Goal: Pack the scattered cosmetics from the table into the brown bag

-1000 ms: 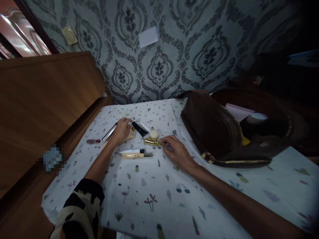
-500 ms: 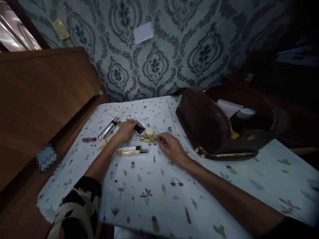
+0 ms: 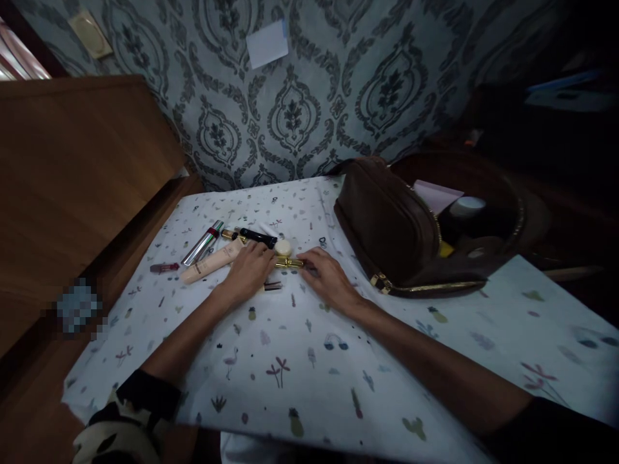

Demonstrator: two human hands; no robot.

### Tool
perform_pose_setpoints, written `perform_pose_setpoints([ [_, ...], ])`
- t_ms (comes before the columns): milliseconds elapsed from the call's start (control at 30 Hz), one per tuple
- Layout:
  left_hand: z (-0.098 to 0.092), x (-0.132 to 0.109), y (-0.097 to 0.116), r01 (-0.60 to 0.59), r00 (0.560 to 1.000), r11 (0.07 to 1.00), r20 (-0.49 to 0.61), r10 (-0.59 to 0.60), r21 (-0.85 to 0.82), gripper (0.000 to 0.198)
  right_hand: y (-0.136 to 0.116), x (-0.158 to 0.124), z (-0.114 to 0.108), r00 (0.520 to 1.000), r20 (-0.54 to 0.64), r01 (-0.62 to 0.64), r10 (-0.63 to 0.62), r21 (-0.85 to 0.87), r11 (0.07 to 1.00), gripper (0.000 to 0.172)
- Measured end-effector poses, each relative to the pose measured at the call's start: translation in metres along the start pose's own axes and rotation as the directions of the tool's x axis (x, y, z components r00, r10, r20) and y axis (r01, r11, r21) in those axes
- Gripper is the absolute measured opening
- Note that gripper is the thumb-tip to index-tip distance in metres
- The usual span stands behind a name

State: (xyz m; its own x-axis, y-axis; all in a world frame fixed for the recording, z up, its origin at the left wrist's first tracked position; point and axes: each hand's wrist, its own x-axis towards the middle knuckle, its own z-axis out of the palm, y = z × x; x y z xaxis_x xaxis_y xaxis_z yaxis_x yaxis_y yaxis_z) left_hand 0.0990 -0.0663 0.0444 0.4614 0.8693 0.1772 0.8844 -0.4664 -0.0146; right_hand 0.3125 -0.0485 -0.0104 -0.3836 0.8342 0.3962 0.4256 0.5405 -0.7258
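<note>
My left hand (image 3: 249, 270) lies palm down on the patterned tablecloth (image 3: 300, 367), fingers flat. It covers a beige tube whose dark cap (image 3: 273, 285) pokes out beneath it. Its fingertips reach the left end of a gold tube (image 3: 289, 262). My right hand (image 3: 325, 278) has its fingertips pinched on the right end of that gold tube. Just beyond lie a small round cream jar (image 3: 283, 247), a black tube (image 3: 258, 236), a longer beige tube (image 3: 213, 263), a silver tube with a red band (image 3: 203, 243) and a pink lipstick (image 3: 164, 267).
An open brown bag (image 3: 387, 222) lies to the right of my hands, with a white-lidded jar (image 3: 467, 206) and pink paper (image 3: 438, 194) inside. A wooden board (image 3: 82, 174) runs along the left. Patterned wallpaper (image 3: 300, 116) stands behind the table.
My left hand has come from the black tube at the back toward me and now rests over the dark-capped beige tube. The longer beige tube is uncovered. My right hand stays on the gold tube.
</note>
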Motion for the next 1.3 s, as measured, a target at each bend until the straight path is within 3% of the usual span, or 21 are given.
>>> perform_pose_setpoints([
  [267,-0.002,-0.014,-0.001,0.021,0.999,0.949,-0.017,-0.027,-0.314,0.021,-0.003,-0.001,-0.002,1.0,0.025,0.011,-0.011,-0.004,1.0,0.021],
  [433,-0.001,-0.017,0.0,0.071,0.997,0.902,-0.005,-0.081,-0.426,0.012,-0.001,-0.002,-0.001,0.999,0.039,0.013,-0.012,-0.014,1.0,0.021],
  [933,0.004,-0.018,-0.001,0.063,0.998,0.916,0.043,-0.051,-0.396,0.018,-0.004,-0.002,-0.001,0.998,0.059,-0.007,0.01,-0.044,0.999,0.019],
  [1300,0.006,-0.019,-0.001,0.055,0.998,0.905,0.002,-0.06,-0.422,0.012,-0.005,-0.002,-0.002,0.998,0.066,-0.01,0.013,-0.044,0.999,0.02],
])
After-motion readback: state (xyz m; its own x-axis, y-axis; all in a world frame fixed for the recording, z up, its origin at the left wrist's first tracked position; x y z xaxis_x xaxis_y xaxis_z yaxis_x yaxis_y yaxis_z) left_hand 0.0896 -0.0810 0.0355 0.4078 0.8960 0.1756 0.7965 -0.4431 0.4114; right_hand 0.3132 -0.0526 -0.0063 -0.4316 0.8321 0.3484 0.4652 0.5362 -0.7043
